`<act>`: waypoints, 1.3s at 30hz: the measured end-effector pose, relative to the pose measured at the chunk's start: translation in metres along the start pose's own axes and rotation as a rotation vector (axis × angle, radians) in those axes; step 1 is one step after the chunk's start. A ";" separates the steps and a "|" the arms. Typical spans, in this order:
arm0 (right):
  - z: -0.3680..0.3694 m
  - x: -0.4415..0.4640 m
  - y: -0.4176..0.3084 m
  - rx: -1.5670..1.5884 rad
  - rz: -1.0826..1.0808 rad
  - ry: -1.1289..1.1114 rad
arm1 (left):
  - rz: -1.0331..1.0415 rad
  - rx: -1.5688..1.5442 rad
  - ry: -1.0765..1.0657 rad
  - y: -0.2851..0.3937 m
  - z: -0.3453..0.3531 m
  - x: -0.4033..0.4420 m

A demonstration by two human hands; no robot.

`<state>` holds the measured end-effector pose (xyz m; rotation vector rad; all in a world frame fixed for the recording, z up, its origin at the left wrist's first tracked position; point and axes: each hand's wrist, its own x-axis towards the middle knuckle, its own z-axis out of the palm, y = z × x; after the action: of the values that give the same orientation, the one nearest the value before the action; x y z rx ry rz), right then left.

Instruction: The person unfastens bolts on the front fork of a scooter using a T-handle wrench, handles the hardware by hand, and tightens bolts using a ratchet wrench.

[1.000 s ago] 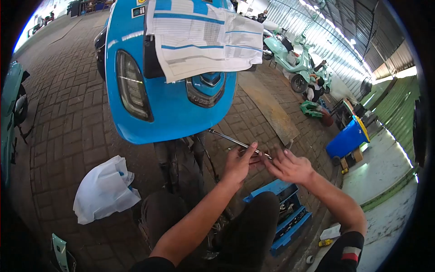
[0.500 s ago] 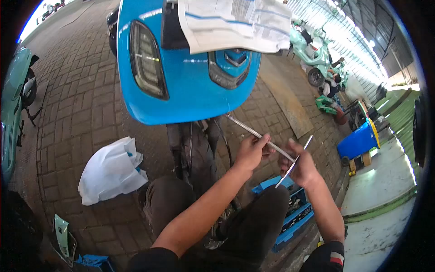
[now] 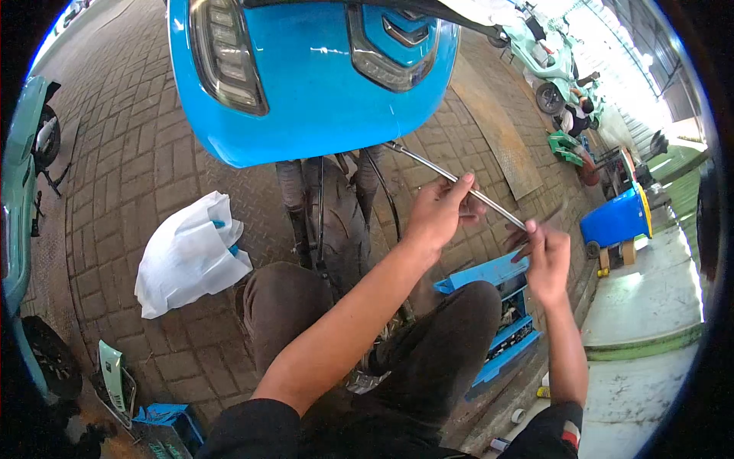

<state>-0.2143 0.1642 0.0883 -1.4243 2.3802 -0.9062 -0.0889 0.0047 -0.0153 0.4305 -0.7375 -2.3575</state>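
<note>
My left hand (image 3: 437,216) is closed around the long metal shaft of a T-handle wrench (image 3: 495,206), thumb along the top. The wrench's far tip reaches under the lower edge of a blue scooter front panel (image 3: 306,115), where what it meets is hidden. At the near end my right hand (image 3: 547,264) has thumb and forefinger on the handle; its other fingers and the crossbar are smeared by motion. Below the panel stand the scooter's front wheel (image 3: 342,218) and fork, between my knees.
A white cloth-like wrapping (image 3: 187,256) with something blue inside lies on the paving at left. An open blue toolbox (image 3: 489,274) sits beside my right knee. Further off are a blue bin (image 3: 612,216), a green scooter (image 3: 547,57) and a crouching person (image 3: 575,117).
The view has tipped lower, so the panel sits higher in frame. My right hand has turned at the handle, and the crossbar, clear before, is now blurred. My left hand keeps its hold.
</note>
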 end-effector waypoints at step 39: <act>0.016 0.003 -0.060 -0.462 -0.432 0.008 | 0.074 -0.089 -0.228 0.017 -0.003 -0.015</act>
<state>-0.1649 0.1349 0.1129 -2.1673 2.4321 -0.4443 -0.0683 0.0020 -0.0058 0.0948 -0.7344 -2.3828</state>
